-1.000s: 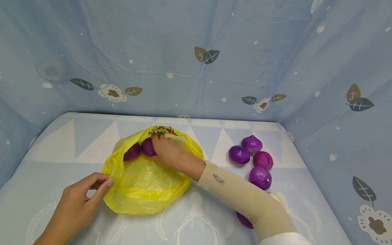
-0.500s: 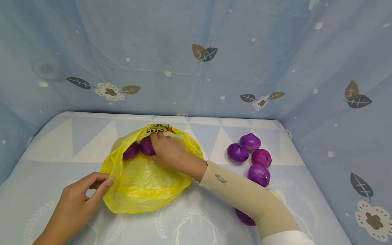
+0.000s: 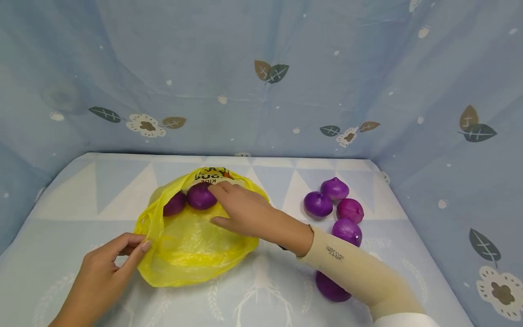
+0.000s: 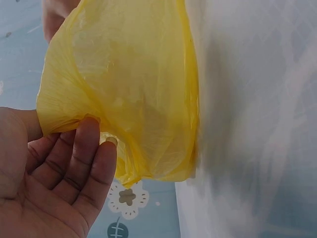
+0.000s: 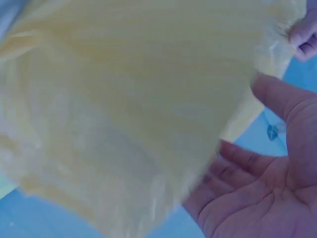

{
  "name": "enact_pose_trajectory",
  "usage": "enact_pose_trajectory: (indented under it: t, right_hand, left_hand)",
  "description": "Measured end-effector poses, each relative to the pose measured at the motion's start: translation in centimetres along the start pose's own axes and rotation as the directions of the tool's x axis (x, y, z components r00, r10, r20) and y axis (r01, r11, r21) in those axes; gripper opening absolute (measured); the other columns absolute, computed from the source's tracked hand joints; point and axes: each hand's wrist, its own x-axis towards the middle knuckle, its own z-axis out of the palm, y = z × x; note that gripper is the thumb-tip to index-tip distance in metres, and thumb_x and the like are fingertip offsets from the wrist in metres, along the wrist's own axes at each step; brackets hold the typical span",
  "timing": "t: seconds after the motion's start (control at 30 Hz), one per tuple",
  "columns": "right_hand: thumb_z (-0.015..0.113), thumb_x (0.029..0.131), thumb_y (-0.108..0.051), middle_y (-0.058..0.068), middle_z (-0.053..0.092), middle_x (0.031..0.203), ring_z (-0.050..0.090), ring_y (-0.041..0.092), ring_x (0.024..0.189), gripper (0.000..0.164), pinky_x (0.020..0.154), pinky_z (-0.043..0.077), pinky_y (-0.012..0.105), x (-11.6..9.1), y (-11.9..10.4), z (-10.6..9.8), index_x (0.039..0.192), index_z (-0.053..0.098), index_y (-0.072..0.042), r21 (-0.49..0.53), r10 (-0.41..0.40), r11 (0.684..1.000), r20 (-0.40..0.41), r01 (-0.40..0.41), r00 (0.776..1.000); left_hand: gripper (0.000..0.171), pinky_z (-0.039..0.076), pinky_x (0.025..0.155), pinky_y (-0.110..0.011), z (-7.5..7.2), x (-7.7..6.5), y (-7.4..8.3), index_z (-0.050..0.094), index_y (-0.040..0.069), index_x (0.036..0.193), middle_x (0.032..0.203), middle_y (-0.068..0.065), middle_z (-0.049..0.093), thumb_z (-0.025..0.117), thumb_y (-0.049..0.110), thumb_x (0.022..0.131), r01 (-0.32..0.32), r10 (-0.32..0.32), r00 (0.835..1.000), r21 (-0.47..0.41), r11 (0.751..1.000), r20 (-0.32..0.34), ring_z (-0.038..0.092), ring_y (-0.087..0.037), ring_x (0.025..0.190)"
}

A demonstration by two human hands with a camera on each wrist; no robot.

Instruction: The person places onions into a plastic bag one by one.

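Note:
My left hand (image 3: 107, 272) pinches the left rim of a yellow plastic bag (image 3: 200, 247) between thumb and fingers; the left wrist view shows the film gathered at the fingertips (image 4: 88, 130). The bag lies on its side, its mouth held wide toward me. Two purple onions (image 3: 202, 196) rest inside at the back, the left one partly covered by the bag's rim. Over the opening is my right hand (image 3: 249, 212), fingers stretched and thumb apart, its fingertips right at the nearer onion. In the right wrist view that palm holds nothing.
Several purple onions (image 3: 318, 204) sit together on the right of the cloth-covered table (image 3: 282, 277). Another onion (image 3: 333, 287) lies nearer the front, partly behind my right forearm sleeve (image 3: 351, 263). A blue patterned curtain (image 3: 220, 54) stands behind the table and along its sides.
My right hand has let go of the onion in the bag and drawn back to the right, fingers spreading. That onion shows more fully now. The left hand keeps its pinch on the rim.

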Motion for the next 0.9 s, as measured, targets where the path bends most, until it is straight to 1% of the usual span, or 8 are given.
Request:
enact_pose_trajectory:
  t: [0.1,0.2,0.37,0.5,0.6,0.73,0.83,0.9]
  right_hand:
    - [0.072,0.1,-0.045,0.005,0.053,0.151,0.055,0.02,0.134,0.071,0.1,0.053,0.033,-1.7,0.7,-0.5,0.156,0.045,-0.011,0.028,-0.056,0.998,-0.015,0.057,0.998]
    - [0.072,0.1,-0.044,0.005,0.057,0.144,0.058,0.02,0.127,0.066,0.098,0.053,0.035,-3.4,1.5,-0.8,0.153,0.049,-0.01,0.047,-0.082,0.995,-0.036,0.084,0.996]
    - [0.073,0.099,-0.044,0.002,0.063,0.13,0.062,0.018,0.114,0.057,0.094,0.054,0.034,-6.3,2.7,-0.5,0.143,0.06,-0.011,0.071,-0.056,0.996,-0.068,0.061,0.996]
    - [0.076,0.098,-0.041,0.0,0.066,0.127,0.063,0.017,0.115,0.049,0.096,0.054,0.034,-8.5,3.4,0.1,0.136,0.065,-0.013,0.105,-0.049,0.993,-0.115,0.061,0.992]
    - [0.077,0.097,-0.04,-0.001,0.066,0.127,0.063,0.018,0.118,0.046,0.1,0.053,0.036,-10.0,3.8,0.2,0.133,0.066,-0.014,0.131,-0.045,0.989,-0.153,0.065,0.987]
    - [0.079,0.096,-0.039,-0.002,0.067,0.126,0.063,0.017,0.119,0.045,0.101,0.053,0.038,-11.7,4.4,-0.1,0.131,0.067,-0.014,0.146,-0.025,0.988,-0.196,0.055,0.98]
    - [0.079,0.095,-0.041,-0.004,0.067,0.125,0.062,0.014,0.118,0.046,0.099,0.054,0.037,-13.1,4.9,-0.2,0.131,0.067,-0.015,0.143,0.006,0.989,-0.2,0.023,0.98]
    - [0.079,0.095,-0.044,-0.006,0.066,0.127,0.062,0.013,0.119,0.048,0.099,0.054,0.036,-14.2,5.2,-0.2,0.132,0.067,-0.017,0.126,0.034,0.992,-0.182,-0.011,0.983]
  left_hand:
    - [0.014,0.042,0.056,-0.018,-0.2,0.0,0.0,0.074,0.018,0.104,0.087,0.011,0.071,0.079,0.009,0.095,-0.006,0.006,1.0,-0.012,1.0,-0.013,0.061,0.003,0.081]
    - [0.015,0.042,0.058,-0.015,-0.2,0.0,0.0,0.074,0.018,0.104,0.087,0.012,0.071,0.08,0.008,0.094,-0.008,0.008,1.0,-0.014,1.0,-0.02,0.061,0.003,0.081]
    - [0.016,0.042,0.06,-0.013,-0.2,0.0,-0.1,0.074,0.019,0.103,0.088,0.012,0.071,0.08,0.007,0.094,-0.014,0.014,1.0,-0.019,1.0,-0.022,0.061,0.003,0.082]
    - [0.014,0.042,0.059,-0.016,-0.2,0.1,-0.1,0.074,0.019,0.103,0.089,0.011,0.072,0.079,0.01,0.095,-0.004,0.004,1.0,-0.013,1.0,-0.016,0.061,0.003,0.082]
    - [0.012,0.043,0.057,-0.02,-0.2,0.2,-0.1,0.074,0.019,0.104,0.089,0.012,0.072,0.079,0.011,0.095,0.007,-0.007,1.0,-0.007,1.0,-0.007,0.061,0.003,0.082]
    - [0.013,0.043,0.057,-0.018,-0.2,0.1,-0.1,0.074,0.02,0.103,0.088,0.012,0.072,0.079,0.011,0.096,0.004,-0.004,1.0,-0.015,1.0,-0.011,0.061,0.003,0.081]
    - [0.015,0.043,0.058,-0.015,-0.2,0.1,-0.1,0.074,0.019,0.103,0.089,0.011,0.072,0.079,0.008,0.095,-0.01,0.009,1.0,-0.028,1.0,-0.021,0.062,0.003,0.082]
    - [0.015,0.043,0.059,-0.014,-0.2,0.1,-0.1,0.074,0.019,0.103,0.089,0.01,0.072,0.079,0.008,0.095,-0.013,0.012,1.0,-0.033,0.999,-0.025,0.062,0.003,0.082]
